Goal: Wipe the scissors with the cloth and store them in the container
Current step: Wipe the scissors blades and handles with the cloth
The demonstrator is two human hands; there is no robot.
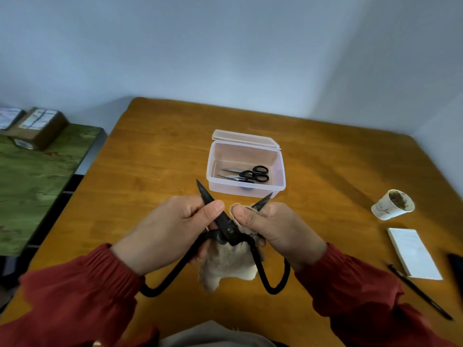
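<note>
Large black metal scissors (229, 230) (blades spread) are held over the wooden tabletop (150, 151). The left hand (172, 226) pinches one blade; the right hand (280, 229) grips the other through beige cloth (225, 264).

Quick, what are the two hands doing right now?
Left hand: grips one blade of the big scissors.
Right hand: pinches the cloth around the other blade.

Loose rust-red sleeves (75, 296) — gathered cuffs (117, 264)
</note>
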